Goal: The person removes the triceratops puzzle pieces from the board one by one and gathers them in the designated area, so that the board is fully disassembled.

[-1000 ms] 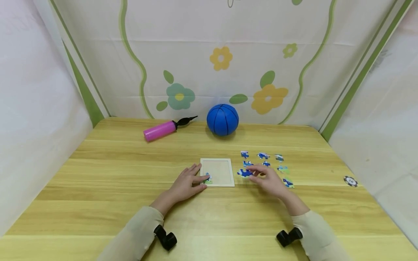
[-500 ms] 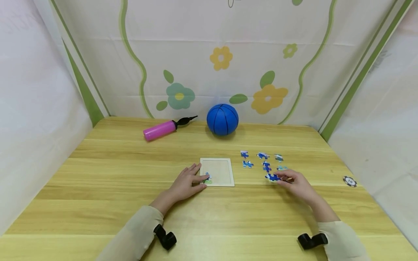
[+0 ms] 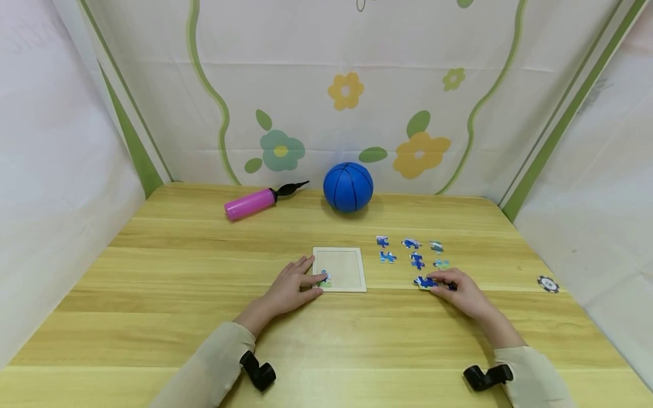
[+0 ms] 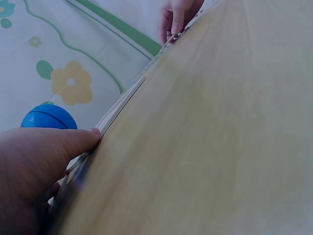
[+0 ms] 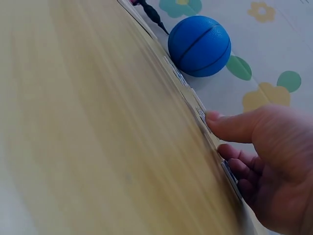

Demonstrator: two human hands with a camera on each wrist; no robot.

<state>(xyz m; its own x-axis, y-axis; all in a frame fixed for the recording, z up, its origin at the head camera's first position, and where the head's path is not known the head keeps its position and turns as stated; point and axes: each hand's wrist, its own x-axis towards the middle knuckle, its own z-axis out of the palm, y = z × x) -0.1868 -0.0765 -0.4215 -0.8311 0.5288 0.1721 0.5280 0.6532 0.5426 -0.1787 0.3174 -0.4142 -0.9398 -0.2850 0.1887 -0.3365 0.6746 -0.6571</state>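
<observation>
My left hand (image 3: pixel 291 286) lies at the left edge of a square wooden puzzle frame (image 3: pixel 363 272), fingers mostly straight, touching its rim. A finger reaches over a small puzzle piece (image 3: pixel 327 281) set in the frame's lower left corner. Over on the right, my right hand (image 3: pixel 461 292) pinches a blue and white puzzle piece (image 3: pixel 423 282) between thumb and fingers, at table level. Another piece is partly hidden beneath that hand. In the right wrist view the thumb (image 5: pixel 234 126) is extended, while the other fingers curl close to the table.
Several loose pieces, among them a blue piece (image 3: pixel 416 260) and a light blue piece (image 3: pixel 388 257), lie right of the frame. Behind stand a blue ball (image 3: pixel 348 187) and a pink hand pump (image 3: pixel 250 204). A round chip (image 3: pixel 548 284) lies at far right.
My right hand has moved right, away from the frame, carrying the blue and white puzzle piece, then dropped slightly nearer. The left hand and frame stay put.
</observation>
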